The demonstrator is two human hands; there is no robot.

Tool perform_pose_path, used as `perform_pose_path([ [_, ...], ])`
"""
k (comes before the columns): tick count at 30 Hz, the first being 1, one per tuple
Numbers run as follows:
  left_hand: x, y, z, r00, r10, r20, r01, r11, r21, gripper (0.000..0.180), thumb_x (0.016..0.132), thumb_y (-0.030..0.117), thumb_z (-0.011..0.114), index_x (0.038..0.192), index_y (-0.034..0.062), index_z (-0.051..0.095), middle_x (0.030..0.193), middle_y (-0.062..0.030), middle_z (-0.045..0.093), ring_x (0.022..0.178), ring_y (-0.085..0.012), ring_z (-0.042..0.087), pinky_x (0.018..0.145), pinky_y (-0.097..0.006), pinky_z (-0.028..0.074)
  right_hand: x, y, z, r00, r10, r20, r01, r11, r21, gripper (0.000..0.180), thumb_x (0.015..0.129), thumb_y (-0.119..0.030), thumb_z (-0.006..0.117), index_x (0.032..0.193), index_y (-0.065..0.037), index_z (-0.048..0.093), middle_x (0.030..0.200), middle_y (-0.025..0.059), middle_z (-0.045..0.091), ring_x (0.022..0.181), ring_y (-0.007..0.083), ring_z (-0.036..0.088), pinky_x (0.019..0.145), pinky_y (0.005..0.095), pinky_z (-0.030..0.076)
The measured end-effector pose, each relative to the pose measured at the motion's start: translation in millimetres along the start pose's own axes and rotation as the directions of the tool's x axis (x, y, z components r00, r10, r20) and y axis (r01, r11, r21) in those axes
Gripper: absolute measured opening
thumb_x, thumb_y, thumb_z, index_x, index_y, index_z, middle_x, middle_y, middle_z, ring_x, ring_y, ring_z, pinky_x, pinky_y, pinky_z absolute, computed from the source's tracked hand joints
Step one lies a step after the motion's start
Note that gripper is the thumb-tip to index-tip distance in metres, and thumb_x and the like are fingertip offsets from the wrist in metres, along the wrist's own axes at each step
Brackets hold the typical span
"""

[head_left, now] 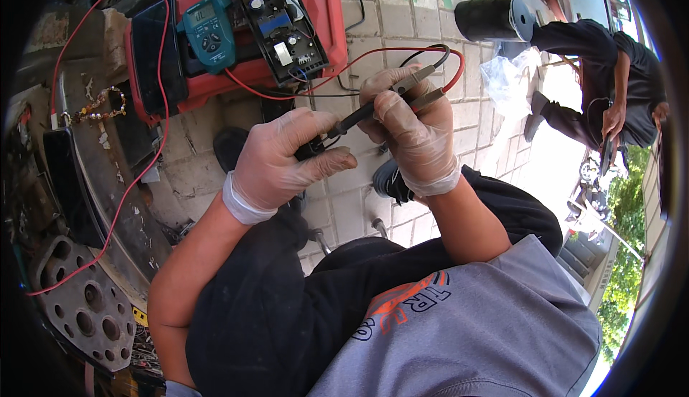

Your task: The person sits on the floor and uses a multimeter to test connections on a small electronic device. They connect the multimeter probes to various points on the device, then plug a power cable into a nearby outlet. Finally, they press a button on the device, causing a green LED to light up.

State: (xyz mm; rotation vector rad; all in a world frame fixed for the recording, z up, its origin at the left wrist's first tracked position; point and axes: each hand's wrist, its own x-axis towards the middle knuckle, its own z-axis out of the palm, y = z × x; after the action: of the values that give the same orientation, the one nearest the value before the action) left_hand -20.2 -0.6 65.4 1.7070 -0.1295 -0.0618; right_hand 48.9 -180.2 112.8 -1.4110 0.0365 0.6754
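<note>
My gloved right hand (420,135) is closed around two test probes (429,100) with grey ends, whose red and black leads loop out to the right. From its fingers a dark probe shaft (352,119) points left toward my other hand. My gloved left hand (269,156) pinches a small black piece (310,148), perhaps a plug; the fingers partly hide it. Whether the shaft touches that piece, I cannot tell. Beyond my hands lie a teal multimeter (208,34) and a circuit board in an opened black housing (280,31).
Meter and board rest on a red toolbox (326,9). A thin red wire (163,81) arcs down the left side past a perforated metal plate (86,304). Another person (610,81) sits at the upper right, near a black cylinder (491,19) and a clear plastic bag (506,74).
</note>
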Motion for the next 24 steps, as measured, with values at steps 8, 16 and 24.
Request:
perform_pose_path([
  [8,-2.9,-1.2,2.1,0.999,0.003,-0.034,-0.003,1.0,0.003,0.024,0.08,0.02,0.08,0.089,0.0027,0.066,0.07,-0.0099,0.052,0.061,-0.0261,0.052,0.056,-0.034,0.043,2.9,-4.1,-1.1,0.995,0.045,0.093,-0.044,0.999,-0.009,0.02,0.094,-0.02,0.063,0.096,-0.001,0.058,0.08,0.003,0.052,0.062,0.0105,0.046,0.055,0.0247,0.036],
  [16,-3.4,-1.6,0.0,1.0,0.001,-0.021,0.0,0.998,0.066,0.02,0.081,0.017,0.077,0.079,0.0032,0.062,0.067,-0.0103,0.051,0.058,-0.0278,0.052,0.052,-0.037,0.041,3.9,-4.8,-0.5,0.988,0.051,0.147,-0.047,0.998,-0.031,0.02,0.094,-0.02,0.063,0.099,-0.001,0.06,0.08,0.0011,0.054,0.065,0.008,0.048,0.057,0.0233,0.038],
  [24,-3.3,-2.3,0.9,0.995,0.084,-0.059,-0.076,0.989,0.129,0.021,0.079,0.015,0.077,0.075,0.0042,0.06,0.066,-0.0104,0.051,0.055,-0.0295,0.053,0.048,-0.037,0.04,4.3,-6.4,3.4,0.989,0.025,0.144,-0.016,0.998,-0.061,0.03,0.092,-0.029,0.065,0.099,0.0,0.059,0.082,0.0031,0.054,0.065,0.0101,0.048,0.057,0.0252,0.038],
])
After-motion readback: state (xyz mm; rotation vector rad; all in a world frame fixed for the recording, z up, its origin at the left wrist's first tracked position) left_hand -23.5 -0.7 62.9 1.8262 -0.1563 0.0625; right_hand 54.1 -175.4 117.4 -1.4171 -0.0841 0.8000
